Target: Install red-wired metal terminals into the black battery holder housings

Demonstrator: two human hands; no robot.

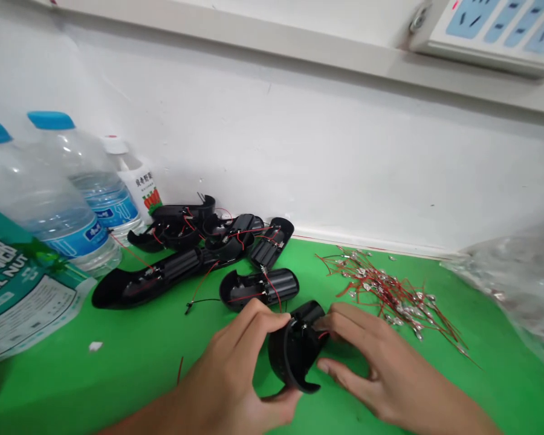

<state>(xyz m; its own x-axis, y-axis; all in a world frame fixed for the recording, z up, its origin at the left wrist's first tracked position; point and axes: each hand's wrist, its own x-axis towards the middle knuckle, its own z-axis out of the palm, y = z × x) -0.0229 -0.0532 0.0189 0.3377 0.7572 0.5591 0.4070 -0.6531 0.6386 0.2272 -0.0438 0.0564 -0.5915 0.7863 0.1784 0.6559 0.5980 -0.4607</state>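
My left hand (238, 374) and my right hand (376, 362) together hold one black plastic shell (294, 347) low over the green mat (131, 362). The left thumb and fingers wrap its left rim. The right fingertips pinch its upper right edge, where a red wire shows. Behind it lies a pile of similar black shells with red wires (208, 254). A heap of loose red wires with metal ends (390, 290) lies to the right of my hands.
Two water bottles with blue caps (63, 193) and a small white bottle (136, 181) stand at the back left. A teal printed bag (13, 284) lies at the left edge. A clear plastic bag (517, 284) sits at the right. A white wall and a power strip (498, 24) are behind.
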